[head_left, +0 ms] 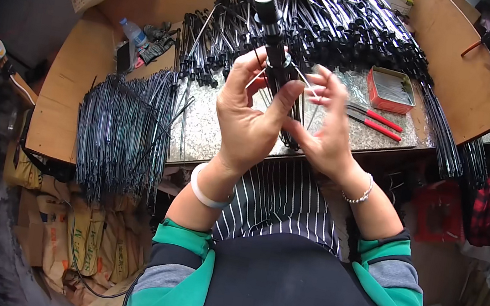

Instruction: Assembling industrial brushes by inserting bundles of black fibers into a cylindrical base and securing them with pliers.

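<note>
Above a speckled worktop (pixel 196 127), the left hand (pixel 249 115) clasps a black umbrella frame (pixel 277 56); the blurred right hand (pixel 329 131), fingers apart, is beside it. Right of the grip, a red box (pixel 388 104) holds pale pieces (pixel 389 86)

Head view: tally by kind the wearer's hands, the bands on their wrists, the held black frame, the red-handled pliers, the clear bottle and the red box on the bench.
Hands (left hand, right hand): 2
Wrist bands (white bangle, beaded bracelet): 2
Black frame: 1
Pliers: 1
Clear bottle: 1
Red box: 1
Total: 8
</note>
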The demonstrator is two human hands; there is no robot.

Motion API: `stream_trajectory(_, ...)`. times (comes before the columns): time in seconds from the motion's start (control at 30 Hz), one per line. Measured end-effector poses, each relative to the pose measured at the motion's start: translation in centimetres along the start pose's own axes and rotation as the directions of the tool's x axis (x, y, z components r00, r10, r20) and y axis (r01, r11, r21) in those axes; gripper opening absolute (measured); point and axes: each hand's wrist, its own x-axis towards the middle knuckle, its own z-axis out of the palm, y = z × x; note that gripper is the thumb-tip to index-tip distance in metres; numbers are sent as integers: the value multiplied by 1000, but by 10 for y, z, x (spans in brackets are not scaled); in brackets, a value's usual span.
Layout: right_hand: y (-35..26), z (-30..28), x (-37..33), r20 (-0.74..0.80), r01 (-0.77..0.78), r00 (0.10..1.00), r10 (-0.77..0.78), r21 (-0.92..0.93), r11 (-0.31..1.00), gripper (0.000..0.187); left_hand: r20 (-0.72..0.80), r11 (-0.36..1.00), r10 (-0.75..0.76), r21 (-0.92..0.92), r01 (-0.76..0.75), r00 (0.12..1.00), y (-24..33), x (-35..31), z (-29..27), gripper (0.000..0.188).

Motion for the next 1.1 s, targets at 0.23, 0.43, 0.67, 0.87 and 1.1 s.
stream_trajectory(0.23, -14, -17, 11, 77, 121, 991, -106, -227, 966, 38, 40, 999, -13, -37, 14, 999, -3, 20, -1, 34)
stream_trajectory(0.43, -12, -21, 27, 227, -373, 928, 296, 506, 778, 65, 195, 988, -90, -104, 112, 977, -1, 34, -4, 34)
stream_trajectory(0.67, 6, 5, 19, 116, -200, 980, 163, 538, 819, 39, 214, 976, -52, -198, 95, 975, -10, 44, -5, 48)
stream_trajectory(0.87, 7, 17, 17, 28, -205, 972, 231, 575, 792, 20, 346, 985, -70, -122, 119, 936, -13, 52, -14, 46)
stream_trajectory(1.1, 9, 29, 11, -57, -118, 969, 240, 746, 655, 24, 252, 970, -105, -186, 155, 962, -14, 44, -10, 37)
